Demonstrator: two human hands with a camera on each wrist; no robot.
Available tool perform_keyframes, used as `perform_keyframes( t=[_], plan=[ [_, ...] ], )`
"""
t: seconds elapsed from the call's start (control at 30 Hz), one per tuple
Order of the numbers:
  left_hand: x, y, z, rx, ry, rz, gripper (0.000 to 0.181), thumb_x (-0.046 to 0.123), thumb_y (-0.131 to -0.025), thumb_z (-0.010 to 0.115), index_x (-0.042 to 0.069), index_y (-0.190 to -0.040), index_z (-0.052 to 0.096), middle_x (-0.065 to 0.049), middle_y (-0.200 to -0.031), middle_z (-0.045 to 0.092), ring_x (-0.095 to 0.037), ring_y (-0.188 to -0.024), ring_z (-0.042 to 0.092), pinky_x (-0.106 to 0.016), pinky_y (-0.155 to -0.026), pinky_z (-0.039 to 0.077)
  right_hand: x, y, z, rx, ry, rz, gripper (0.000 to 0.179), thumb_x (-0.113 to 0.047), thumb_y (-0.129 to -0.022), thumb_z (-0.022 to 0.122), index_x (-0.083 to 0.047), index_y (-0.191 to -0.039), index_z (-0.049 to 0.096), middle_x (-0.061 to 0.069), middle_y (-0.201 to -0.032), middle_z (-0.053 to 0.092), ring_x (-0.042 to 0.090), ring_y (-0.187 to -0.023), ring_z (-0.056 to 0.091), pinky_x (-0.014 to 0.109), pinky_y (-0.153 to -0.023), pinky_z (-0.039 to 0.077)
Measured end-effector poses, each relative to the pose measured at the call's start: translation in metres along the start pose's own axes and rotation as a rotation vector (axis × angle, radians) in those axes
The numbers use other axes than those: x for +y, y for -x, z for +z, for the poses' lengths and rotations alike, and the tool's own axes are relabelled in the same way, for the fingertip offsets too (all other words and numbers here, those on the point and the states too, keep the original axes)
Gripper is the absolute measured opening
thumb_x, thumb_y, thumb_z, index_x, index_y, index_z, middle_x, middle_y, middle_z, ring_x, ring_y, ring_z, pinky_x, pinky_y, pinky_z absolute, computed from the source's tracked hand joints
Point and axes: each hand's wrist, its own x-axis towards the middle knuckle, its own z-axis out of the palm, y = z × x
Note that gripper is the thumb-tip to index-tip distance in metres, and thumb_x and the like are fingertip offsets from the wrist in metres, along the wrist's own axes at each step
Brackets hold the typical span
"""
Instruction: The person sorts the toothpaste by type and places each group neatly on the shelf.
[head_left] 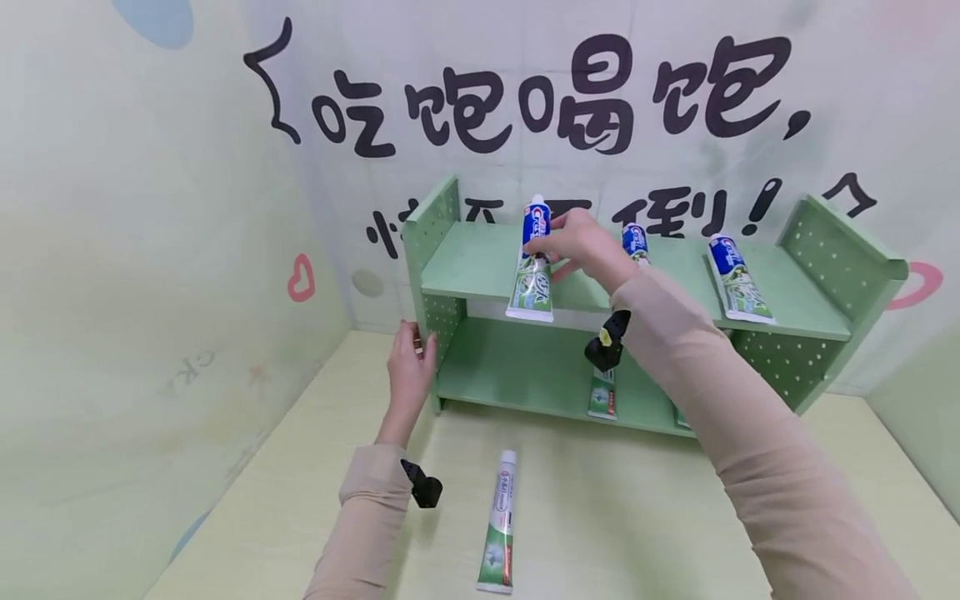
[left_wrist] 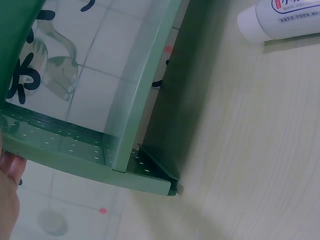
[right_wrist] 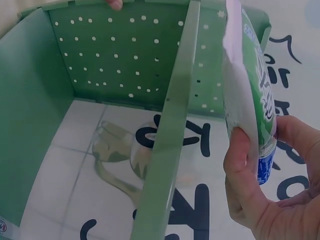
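My right hand [head_left: 581, 246] pinches a blue and green toothpaste tube [head_left: 534, 287] between thumb and fingers, its white cap pointing up and away, over the left part of the upper shelf. In the right wrist view the tube [right_wrist: 250, 75] is seen from its flat crimped end, beside the shelf's front edge. My left hand [head_left: 411, 367] grips the left side panel of the green rack [head_left: 517, 362], with a fingertip [right_wrist: 115, 4] showing over the panel's edge. Two more blue and green tubes, one [head_left: 738, 279] at the right and one [head_left: 635, 242] partly behind my right arm, lie on the upper shelf.
A white and green toothpaste tube [head_left: 497, 525] lies on the table [head_left: 600, 517] in front of the rack. On the lower shelf are a similar tube [head_left: 602, 400] and another one mostly hidden by my right sleeve. A wall with black lettering [head_left: 480, 108] stands behind.
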Motion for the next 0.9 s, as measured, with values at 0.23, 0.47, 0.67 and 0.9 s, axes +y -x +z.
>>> perform_keyframes(
  t=[0.23, 0.47, 0.67, 0.9],
  plan=[
    [0.001, 0.001, -0.003, -0.003, 0.01, -0.026, 0.028, 0.016, -0.093, 0.051, -0.004, -0.112, 0.046, -0.022, -0.109, 0.055, -0.034, -0.1, 0.059, -0.038, -0.079, 0.059, -0.005, -0.015, -0.002, 0.019, -0.062, 0.027, 0.059, -0.015, -0.083, 0.065, 0.002, -0.13, 0.033, 0.014, -0.126, 0.045, 0.022, -0.101, 0.051, 0.031, -0.079, 0.059],
    [0.001, 0.004, -0.001, 0.021, 0.002, -0.001, 0.027, 0.015, -0.092, 0.052, -0.004, -0.111, 0.047, -0.022, -0.107, 0.056, -0.033, -0.097, 0.06, -0.036, -0.077, 0.059, -0.008, -0.028, -0.004, 0.033, -0.058, 0.096, 0.064, -0.013, -0.083, 0.064, 0.003, -0.133, 0.029, 0.017, -0.134, 0.042, 0.027, -0.118, 0.051, 0.03, -0.086, 0.056],
    [0.0, 0.005, 0.0, 0.032, -0.004, 0.014, 0.027, 0.015, -0.092, 0.053, -0.004, -0.11, 0.048, -0.021, -0.105, 0.056, -0.033, -0.096, 0.061, -0.036, -0.076, 0.06, -0.006, -0.039, -0.004, 0.046, 0.007, 0.127, 0.067, -0.016, -0.082, 0.066, 0.002, -0.134, 0.027, 0.019, -0.131, 0.046, 0.027, -0.113, 0.055, 0.029, -0.083, 0.057],
    [-0.001, 0.005, -0.001, 0.036, -0.003, 0.016, 0.027, 0.014, -0.092, 0.053, -0.004, -0.11, 0.047, -0.022, -0.106, 0.056, -0.033, -0.097, 0.061, -0.036, -0.077, 0.059, -0.005, -0.05, -0.001, 0.034, 0.088, 0.159, 0.058, -0.017, -0.081, 0.067, 0.005, -0.127, 0.04, 0.02, -0.121, 0.056, 0.023, -0.087, 0.062, 0.026, -0.076, 0.059]
  ],
)
